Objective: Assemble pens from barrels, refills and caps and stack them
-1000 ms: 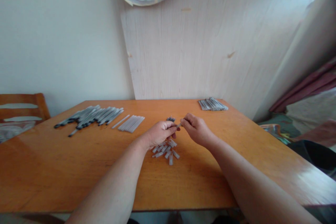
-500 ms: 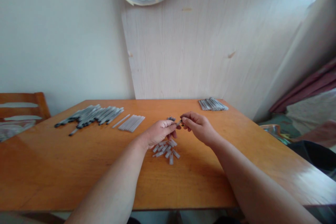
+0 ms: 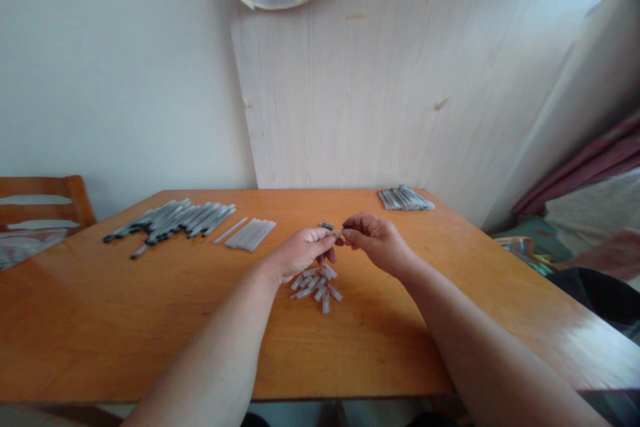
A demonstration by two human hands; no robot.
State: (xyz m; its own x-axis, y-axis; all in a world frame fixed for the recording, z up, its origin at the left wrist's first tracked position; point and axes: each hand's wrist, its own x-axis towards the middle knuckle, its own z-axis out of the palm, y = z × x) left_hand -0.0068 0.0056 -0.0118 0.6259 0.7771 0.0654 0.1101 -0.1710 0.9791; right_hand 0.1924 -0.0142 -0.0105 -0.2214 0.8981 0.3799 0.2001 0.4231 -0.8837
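Note:
Above the middle of the table, my left hand (image 3: 307, 252) pinches a small whitish piece (image 3: 339, 234), which looks like a clear pen cap. My right hand (image 3: 374, 236) meets it from the right, its fingertips closed on a small dark piece (image 3: 346, 227) at the end of the whitish one. The fingers hide most of both pieces. Below my left hand lies a loose pile of clear pen caps (image 3: 318, 283). Just behind its fingers sit several small dark-and-silver parts (image 3: 327, 225), partly covered.
White pen barrels (image 3: 251, 235) lie in a row left of my hands, with a single one apart. Farther left spreads a heap of dark-ended pens (image 3: 173, 220). A stack of thin grey sticks (image 3: 406, 199) is at the back right. A wooden chair (image 3: 75, 200) stands left.
My right fingertips have moved slightly left and closer to my left hand. Less of the dark piece shows between the hands now. The piles are unchanged.

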